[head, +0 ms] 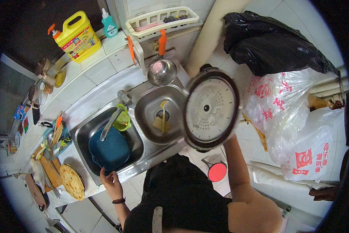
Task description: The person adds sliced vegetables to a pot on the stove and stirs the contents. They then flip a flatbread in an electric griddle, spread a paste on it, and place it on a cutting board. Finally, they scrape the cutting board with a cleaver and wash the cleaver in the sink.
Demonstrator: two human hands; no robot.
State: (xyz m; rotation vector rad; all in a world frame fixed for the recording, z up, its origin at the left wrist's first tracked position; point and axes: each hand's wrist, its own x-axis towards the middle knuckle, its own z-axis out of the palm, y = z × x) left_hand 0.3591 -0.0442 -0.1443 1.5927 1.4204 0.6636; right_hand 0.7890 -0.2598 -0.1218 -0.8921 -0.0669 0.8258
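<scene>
A round pot [212,109] with a dark rim and two short side handles is held up at the right of the sink, its pale, patterned underside towards me. My right forearm runs up behind it, and the pot hides my right hand. My left hand [111,181] is at the front edge of the left sink bowl, fingers apart, nothing in it. Inside that bowl lies a blue basin [110,148], with a green strainer [122,120] beside the faucet [113,122]. The right bowl [145,102] contains a yellow-handled brush [163,118] and a sponge [157,124].
A steel bowl [162,76] stands behind the sink. Flatbread [72,182] lies to the left, near a utensil holder [57,139]. A yellow detergent jug [78,38] is on the ledge. Plastic bags [279,116] fill the right side; a red round item [217,171] is lower down.
</scene>
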